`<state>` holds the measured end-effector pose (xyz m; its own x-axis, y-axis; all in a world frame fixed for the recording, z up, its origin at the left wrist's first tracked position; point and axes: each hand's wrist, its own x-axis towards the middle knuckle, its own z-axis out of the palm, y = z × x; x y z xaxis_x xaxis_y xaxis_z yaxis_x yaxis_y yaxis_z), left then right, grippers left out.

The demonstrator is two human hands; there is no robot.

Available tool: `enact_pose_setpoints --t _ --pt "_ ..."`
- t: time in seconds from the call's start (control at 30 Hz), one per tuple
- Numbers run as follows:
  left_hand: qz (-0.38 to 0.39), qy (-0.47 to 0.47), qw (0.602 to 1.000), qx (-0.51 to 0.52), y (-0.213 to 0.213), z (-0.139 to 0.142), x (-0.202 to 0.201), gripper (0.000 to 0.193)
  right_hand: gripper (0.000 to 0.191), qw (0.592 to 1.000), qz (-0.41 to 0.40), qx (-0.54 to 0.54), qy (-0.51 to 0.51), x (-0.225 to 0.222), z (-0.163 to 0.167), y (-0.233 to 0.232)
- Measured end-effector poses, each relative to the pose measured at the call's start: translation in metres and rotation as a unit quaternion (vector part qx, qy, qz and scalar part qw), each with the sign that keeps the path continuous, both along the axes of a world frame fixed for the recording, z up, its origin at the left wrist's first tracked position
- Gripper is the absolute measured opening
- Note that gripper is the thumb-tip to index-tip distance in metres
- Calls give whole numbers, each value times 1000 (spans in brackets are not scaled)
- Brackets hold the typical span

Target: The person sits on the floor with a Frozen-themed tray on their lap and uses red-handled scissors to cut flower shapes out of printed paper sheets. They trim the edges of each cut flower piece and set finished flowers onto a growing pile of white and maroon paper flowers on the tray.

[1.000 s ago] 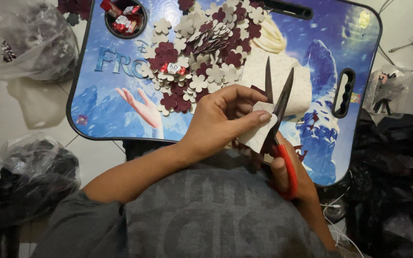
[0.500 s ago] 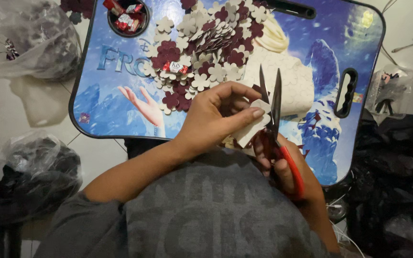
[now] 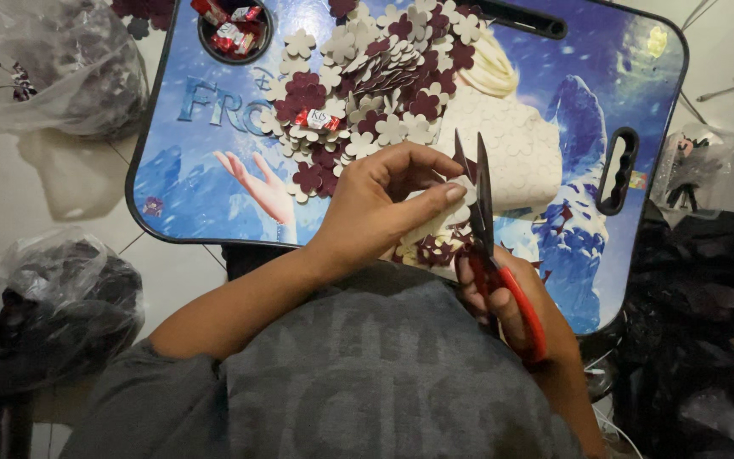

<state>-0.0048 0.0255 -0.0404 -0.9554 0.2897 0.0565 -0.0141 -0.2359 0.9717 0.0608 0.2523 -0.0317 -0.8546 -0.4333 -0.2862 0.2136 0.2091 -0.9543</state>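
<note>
While the head view looks straight down, the left hand point(image 3: 375, 212) sits at the near edge of the bench point(image 3: 180, 161), fingers point(image 3: 435, 197) pinched on a pale foam sheet point(image 3: 435, 229), with dark red offcuts just under it at the rim. Right hand point(image 3: 511, 297) is just off the near edge towards the near-right corner, clenched through the red handles of the scissors point(image 3: 482, 212); blades point away from the body, nearly closed, with the sheet against them. Whether the blades actually bite the sheet: cannot tell, the left thumb covers the contact.

Room: flower cutouts point(image 3: 367, 85), cream and dark red, are heaped over the middle and far edge. The left part of the bench is bare print. The right part is bare up to the slot handle point(image 3: 620, 170) by the right edge. A round cup recess point(image 3: 233, 30) with small wrapped sweets sits at the far-left corner, cut off by the frame top.

Off the bench: clear plastic bags point(image 3: 53, 297) with dark contents on the floor to the left, a black bag point(image 3: 707, 280) close to the right edge, and cables at far right.

Hidden: the right palm and lower handle loop are behind the grey sleeve point(image 3: 367, 374). The bench's near edge is covered by both forearms. Bag contents are too dim to make out.
</note>
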Motion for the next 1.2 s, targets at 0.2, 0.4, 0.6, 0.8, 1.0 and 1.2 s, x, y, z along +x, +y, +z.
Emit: enact_pose_setpoints --t 0.2,0.4,0.6,0.8,1.0,1.2 --pt "10 19 1000 2 -2 -7 -2 22 92 1000 2 18 -16 0 -4 4" --pt "6 -76 990 122 1 -15 -10 34 89 1000 -1 16 4 -2 -11 3" --pt "-6 -131 925 357 15 -12 -4 69 82 995 -76 -60 -6 -6 -21 -15" --pt "111 -70 971 198 25 -11 -5 48 82 995 -76 -69 -6 -9 -26 -25" --pt "98 -47 984 144 22 -12 1 37 88 995 -57 -79 38 -4 -15 -27" --pt "88 -25 989 115 23 -7 6 39 94 992 -35 -90 76 -8 -7 -30"
